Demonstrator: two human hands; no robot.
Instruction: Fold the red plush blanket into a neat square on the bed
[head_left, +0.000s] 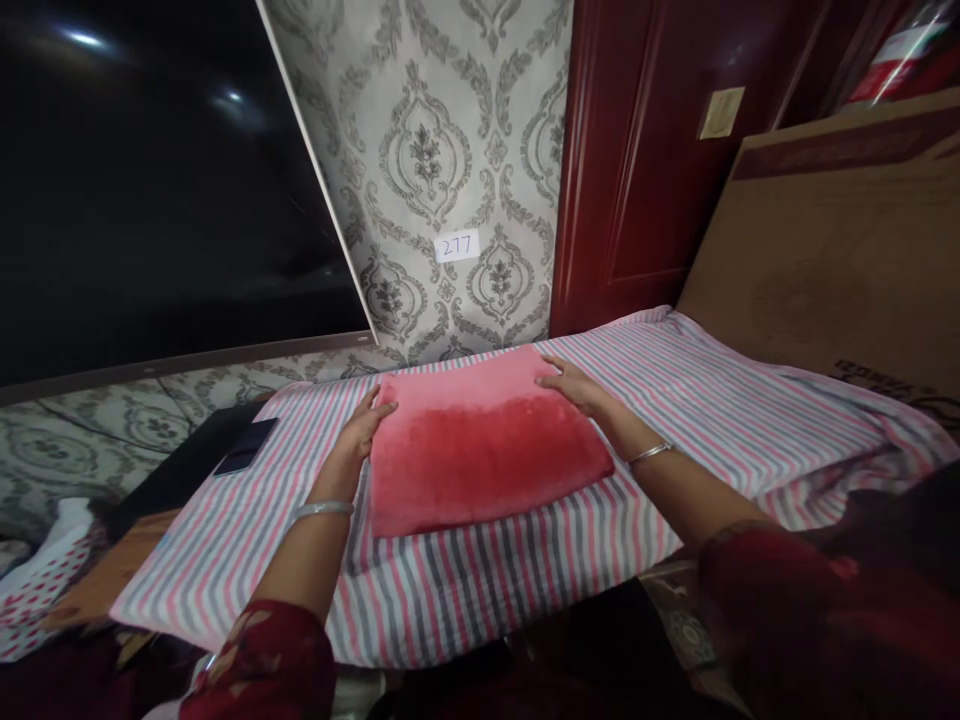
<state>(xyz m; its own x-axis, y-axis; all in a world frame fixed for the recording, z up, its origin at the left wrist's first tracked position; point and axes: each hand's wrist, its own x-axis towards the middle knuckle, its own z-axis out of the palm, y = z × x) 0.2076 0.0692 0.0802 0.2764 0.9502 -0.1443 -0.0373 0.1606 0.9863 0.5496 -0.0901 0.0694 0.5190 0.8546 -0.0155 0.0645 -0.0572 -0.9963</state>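
Observation:
A rectangular pink and red plush piece [480,455] lies flat on a striped cloth; I cannot tell whether it is a thin cushion or a folded cover. At its far left corner, my left hand [363,425] grips the edge, thumb on top and fingers along the side. My right hand [574,388] holds the far right corner in the same way, with its thumb on the upper face. The undersides of both grips are hidden. A bracelet shows on each wrist.
The striped cloth [720,400] covers the table. A dark phone [246,447] lies at its left. A large screen [150,180] stands at back left, a cardboard box [840,250] at right. Behind are patterned wallpaper with a "277" label [457,246] and a red wooden panel [637,150].

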